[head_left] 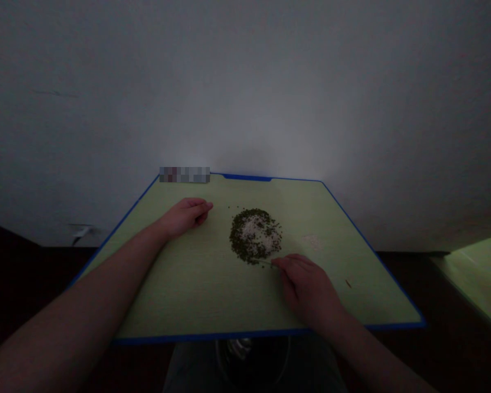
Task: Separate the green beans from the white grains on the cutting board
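A round pile of small green beans, likely mung beans (240, 251), mixed with white rice-like grains (253, 226), lies mid-table. My right hand (306, 281) is closed at the pile's near right edge. Its fingertips pinch a thin, pale stick-like tool (265, 262), whose tip reaches the beans; its exact kind is too small to make out. My left hand (187, 215) rests left of the pile, apart from it, with fingers curled in. Whatever may be in those fingers is hidden. A faint patch of white grains (311, 241) lies right of the pile.
The pale green table (180, 305) has a blue rim and stands against a grey wall (245, 82). A blurred-out flat item (184, 174) sits at the back left corner. A small brown sliver (348, 283) lies at right. Below the front edge, a round dark container (287, 355) shows.
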A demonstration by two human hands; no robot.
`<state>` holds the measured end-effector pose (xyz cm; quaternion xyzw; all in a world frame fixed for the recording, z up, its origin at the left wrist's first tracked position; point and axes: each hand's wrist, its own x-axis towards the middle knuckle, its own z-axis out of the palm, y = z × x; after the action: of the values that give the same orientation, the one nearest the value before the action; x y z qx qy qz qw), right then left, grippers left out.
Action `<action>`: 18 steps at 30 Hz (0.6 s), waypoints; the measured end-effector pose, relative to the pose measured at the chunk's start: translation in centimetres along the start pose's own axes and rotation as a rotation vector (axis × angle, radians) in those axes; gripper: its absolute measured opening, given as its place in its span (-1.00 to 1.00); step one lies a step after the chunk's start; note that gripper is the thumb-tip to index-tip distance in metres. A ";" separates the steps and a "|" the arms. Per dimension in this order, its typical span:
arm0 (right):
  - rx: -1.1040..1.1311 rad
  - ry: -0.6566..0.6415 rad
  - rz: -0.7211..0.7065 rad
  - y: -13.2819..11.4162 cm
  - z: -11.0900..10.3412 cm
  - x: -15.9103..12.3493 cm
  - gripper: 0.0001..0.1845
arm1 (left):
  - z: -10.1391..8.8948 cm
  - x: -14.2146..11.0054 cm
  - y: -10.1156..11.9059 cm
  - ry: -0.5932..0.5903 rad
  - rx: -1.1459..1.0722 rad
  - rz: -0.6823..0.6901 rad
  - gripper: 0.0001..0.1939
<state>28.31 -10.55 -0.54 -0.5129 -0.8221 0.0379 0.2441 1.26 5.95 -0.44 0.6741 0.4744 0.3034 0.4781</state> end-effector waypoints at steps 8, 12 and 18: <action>0.004 -0.005 -0.013 0.0 0.1 -0.1 -0.67 | 0.1 -0.1 0.3 -0.007 0.006 -0.008 -0.63; -0.005 -0.013 -0.011 -0.1 0.2 0.2 -0.67 | 0.0 0.0 0.1 -0.008 0.009 -0.006 -0.62; -0.003 -0.001 -0.023 -0.3 0.3 0.6 -0.67 | 0.1 -0.1 0.4 -0.019 -0.027 -0.027 -0.63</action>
<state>27.76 -10.14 -0.53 -0.5037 -0.8282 0.0340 0.2433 1.49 5.78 -0.06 0.6637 0.4749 0.2970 0.4957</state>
